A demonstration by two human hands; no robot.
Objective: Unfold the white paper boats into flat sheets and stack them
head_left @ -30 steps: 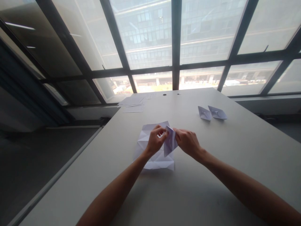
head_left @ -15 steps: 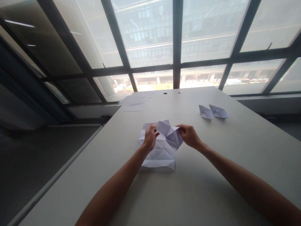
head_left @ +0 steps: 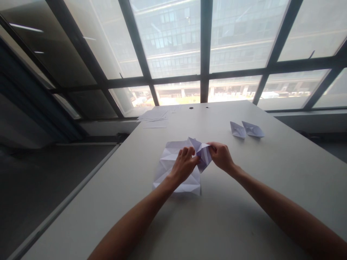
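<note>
The left hand (head_left: 185, 164) has moved right onto the creased paper (head_left: 173, 166); the right hand (head_left: 221, 156) pinches its raised corner. Two paper boats (head_left: 246, 129) lie finished at far right; this fold looks early.

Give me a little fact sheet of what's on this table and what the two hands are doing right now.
surface: pale table beside large windows
left hand: resting on the creased paper sheet, fingers at its raised fold
right hand: pinching the sheet's lifted corner
folded paper pieces: two, far right, apart from the hands
loose sheets: pile at the far left edge
</note>
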